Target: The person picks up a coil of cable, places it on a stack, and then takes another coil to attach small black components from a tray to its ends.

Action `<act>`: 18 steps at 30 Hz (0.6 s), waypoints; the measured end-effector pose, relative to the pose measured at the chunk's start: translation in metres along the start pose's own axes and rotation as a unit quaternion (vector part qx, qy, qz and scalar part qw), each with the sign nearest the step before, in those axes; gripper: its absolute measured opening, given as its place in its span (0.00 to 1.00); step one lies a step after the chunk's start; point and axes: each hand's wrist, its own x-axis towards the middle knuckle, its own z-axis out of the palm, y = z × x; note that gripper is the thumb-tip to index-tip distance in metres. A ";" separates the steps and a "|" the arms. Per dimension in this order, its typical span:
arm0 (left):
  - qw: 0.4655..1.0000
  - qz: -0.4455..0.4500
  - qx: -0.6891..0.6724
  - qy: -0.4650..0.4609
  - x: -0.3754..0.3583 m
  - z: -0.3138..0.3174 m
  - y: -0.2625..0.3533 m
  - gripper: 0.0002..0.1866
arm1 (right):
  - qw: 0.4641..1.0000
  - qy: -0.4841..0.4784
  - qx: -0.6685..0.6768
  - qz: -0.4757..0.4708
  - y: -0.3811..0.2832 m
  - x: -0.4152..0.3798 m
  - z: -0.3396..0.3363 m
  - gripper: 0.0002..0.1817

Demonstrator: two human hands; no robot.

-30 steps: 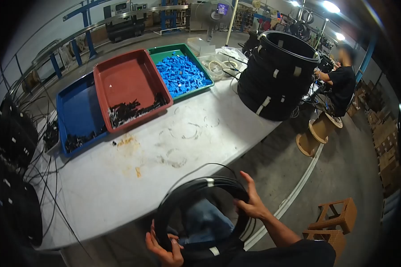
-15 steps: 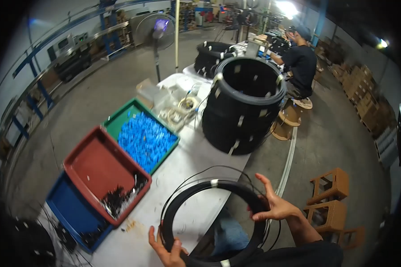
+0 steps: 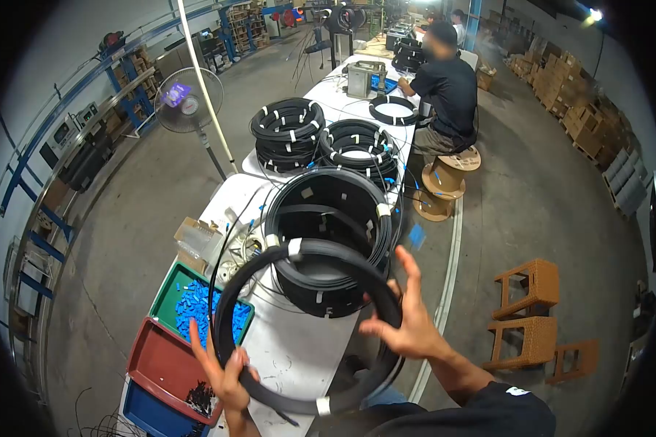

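Note:
A black cable coil (image 3: 328,253) with white tape bands is lifted above the white table. My left hand (image 3: 224,375) supports its lower left side, fingers spread and thumb against the ring. At the coil's right side is my right hand (image 3: 410,320), its thumb and fingers apart around the cable. Behind the coil stands a tall stack of black coils (image 3: 328,300), partly covered by the held ring. A loose cable end hangs at the lower edge of the held coil.
Left of the coil are a green tray (image 3: 169,291) of blue pieces, a red tray (image 3: 153,357) and a blue tray (image 3: 142,408). More coils (image 3: 288,127) stand farther back. A person (image 3: 444,95) sits on a wooden spool (image 3: 444,178). Brown stools (image 3: 536,291) stand right.
Both hands have raised the coil from over the near table to in front of the tall stack. The view has tipped up, showing more coils and the far table.

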 end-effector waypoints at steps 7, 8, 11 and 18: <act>0.962 0.041 0.048 -0.266 0.230 0.103 -0.034 0.44 | 0.975 0.186 -0.116 0.036 0.022 0.127 -0.055 0.53; 0.952 0.011 0.063 -0.301 0.258 0.116 -0.042 0.47 | 0.965 0.205 -0.138 0.085 0.027 0.140 -0.057 0.54; 0.925 -0.025 0.092 -0.367 0.315 0.144 -0.083 0.49 | 0.936 0.259 -0.230 0.056 0.058 0.157 -0.053 0.55; 0.874 0.108 0.235 -0.411 0.342 0.151 -0.105 0.53 | 0.931 0.228 -0.231 0.165 0.049 0.147 -0.041 0.55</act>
